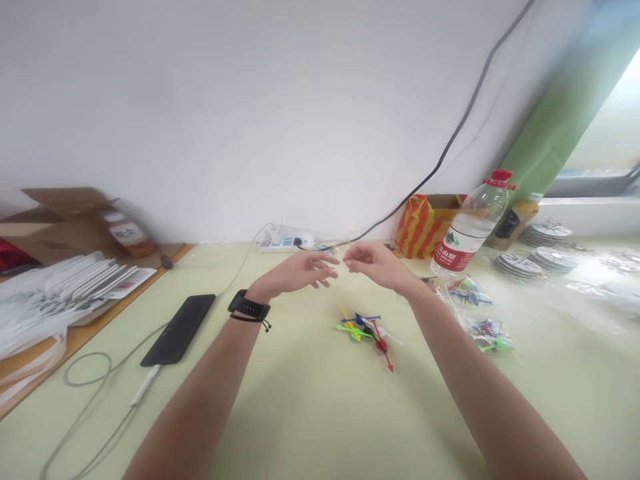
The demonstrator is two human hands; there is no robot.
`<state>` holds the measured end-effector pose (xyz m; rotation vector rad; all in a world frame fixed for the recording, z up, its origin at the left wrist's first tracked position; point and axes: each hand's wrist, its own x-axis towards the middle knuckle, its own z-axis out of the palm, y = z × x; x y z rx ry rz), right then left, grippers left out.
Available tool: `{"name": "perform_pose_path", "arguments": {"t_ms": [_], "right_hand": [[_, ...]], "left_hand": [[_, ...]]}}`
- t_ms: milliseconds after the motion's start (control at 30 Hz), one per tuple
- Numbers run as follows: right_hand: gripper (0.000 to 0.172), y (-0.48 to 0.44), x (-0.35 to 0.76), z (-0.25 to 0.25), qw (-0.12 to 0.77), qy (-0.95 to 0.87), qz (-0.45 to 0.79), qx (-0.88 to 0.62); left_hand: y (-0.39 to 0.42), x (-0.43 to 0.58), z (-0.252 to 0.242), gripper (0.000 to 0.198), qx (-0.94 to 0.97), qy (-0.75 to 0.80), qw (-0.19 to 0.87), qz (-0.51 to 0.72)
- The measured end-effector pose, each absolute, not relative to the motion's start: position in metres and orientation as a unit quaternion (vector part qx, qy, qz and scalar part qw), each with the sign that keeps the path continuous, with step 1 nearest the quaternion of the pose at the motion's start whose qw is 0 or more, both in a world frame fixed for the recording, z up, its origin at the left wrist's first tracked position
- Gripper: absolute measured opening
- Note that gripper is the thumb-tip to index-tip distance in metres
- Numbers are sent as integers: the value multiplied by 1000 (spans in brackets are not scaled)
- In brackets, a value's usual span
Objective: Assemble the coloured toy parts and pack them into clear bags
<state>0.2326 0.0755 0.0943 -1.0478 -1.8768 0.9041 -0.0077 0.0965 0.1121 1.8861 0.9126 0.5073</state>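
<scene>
My left hand, with a black watch on its wrist, is raised over the table, its fingers bent and apart. Close by on the right, my right hand has its thumb and fingertips pinched together. A faint clear, shiny patch shows between the fingertips; I cannot make out what it is. Below the hands, a small loose pile of coloured plastic clock hands lies on the pale table. Red, blue, green, yellow, white and black pieces overlap there, and neither hand touches them.
Clear packets of coloured pieces, a large water bottle, a striped bag and stacked discs stand right. A power strip lies by the wall. Left are a phone on a cable, white packs and a carton.
</scene>
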Motion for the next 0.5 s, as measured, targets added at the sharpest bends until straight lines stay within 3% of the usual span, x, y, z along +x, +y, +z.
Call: {"name": "perform_pose_path", "arguments": {"t_ms": [200,500], "right_hand": [[21,67,233,104,378,-716,451,-377],[34,50,233,119,207,-777,518,-292]], "left_hand": [[92,-7,115,56,747,346,535,191],[77,9,119,51,770,312,531,168]]}}
